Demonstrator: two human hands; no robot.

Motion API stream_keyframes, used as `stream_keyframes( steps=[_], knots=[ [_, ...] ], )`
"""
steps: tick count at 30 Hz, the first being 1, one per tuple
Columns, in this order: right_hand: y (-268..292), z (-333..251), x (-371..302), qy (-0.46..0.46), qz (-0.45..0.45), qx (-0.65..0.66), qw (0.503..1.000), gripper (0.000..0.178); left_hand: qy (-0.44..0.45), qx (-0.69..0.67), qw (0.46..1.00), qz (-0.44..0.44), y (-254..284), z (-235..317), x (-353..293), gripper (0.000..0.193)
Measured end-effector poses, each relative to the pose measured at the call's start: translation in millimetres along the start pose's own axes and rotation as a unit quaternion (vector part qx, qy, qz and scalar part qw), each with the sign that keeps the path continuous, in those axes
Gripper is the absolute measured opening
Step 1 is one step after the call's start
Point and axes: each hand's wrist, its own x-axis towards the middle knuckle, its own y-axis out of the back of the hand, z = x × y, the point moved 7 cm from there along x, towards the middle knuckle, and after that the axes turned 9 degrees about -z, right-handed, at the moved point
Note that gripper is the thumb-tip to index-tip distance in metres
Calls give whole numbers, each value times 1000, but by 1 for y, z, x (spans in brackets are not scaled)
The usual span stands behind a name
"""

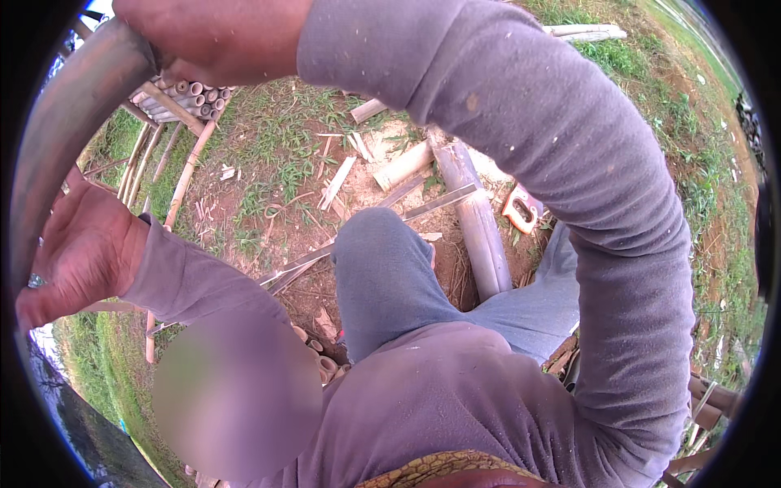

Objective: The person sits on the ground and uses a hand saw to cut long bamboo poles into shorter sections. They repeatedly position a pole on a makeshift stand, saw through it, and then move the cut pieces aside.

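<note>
A thick grey-brown bamboo pole [77, 102] is raised close at the far left, looking curved near the rim of the view. My right arm reaches across the top, and my right hand [224, 37] is closed at the pole's upper end, its fingers partly out of view. Lower down, my left hand [85, 244] is against the pole's side, thumb showing below and fingers partly hidden behind it. On the ground beyond my knee lies another bamboo pole [476, 224], and a handsaw with an orange handle [521, 210] rests to its right.
Bamboo offcuts [403, 167], split strips [338, 183] and sawdust are scattered ahead. At the far left, cut bamboo pieces [195, 99] are stacked beside a pole frame [187, 179]. Several short bamboo pieces [325, 366] lie by my left side. Lashed poles [716, 398] stand at the right.
</note>
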Motion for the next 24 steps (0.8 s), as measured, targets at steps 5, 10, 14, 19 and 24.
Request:
stream_keyframes(
  steps=[5, 10, 14, 19, 24],
  knots=[
    [-85, -10, -41, 67, -97, -25, 993, 79, 254, -91, 951, 151, 64, -31, -144, 83],
    [-54, 110, -161, -20, -205, -159, 966, 102, 386, -311, 796, 348, 70, -107, -263, 55],
    [-22, 162, -272, 17, -145, -313, 938, 61, 476, -297, 725, 401, 108, -145, -344, 58],
    [-50, 113, -316, 22, -261, -237, 935, 63, 575, -239, 655, 428, 129, -180, -445, 62],
    [-37, 164, -392, -92, -373, -255, 887, 79, 596, -164, 644, 451, 161, -202, -497, 60]
  ],
)
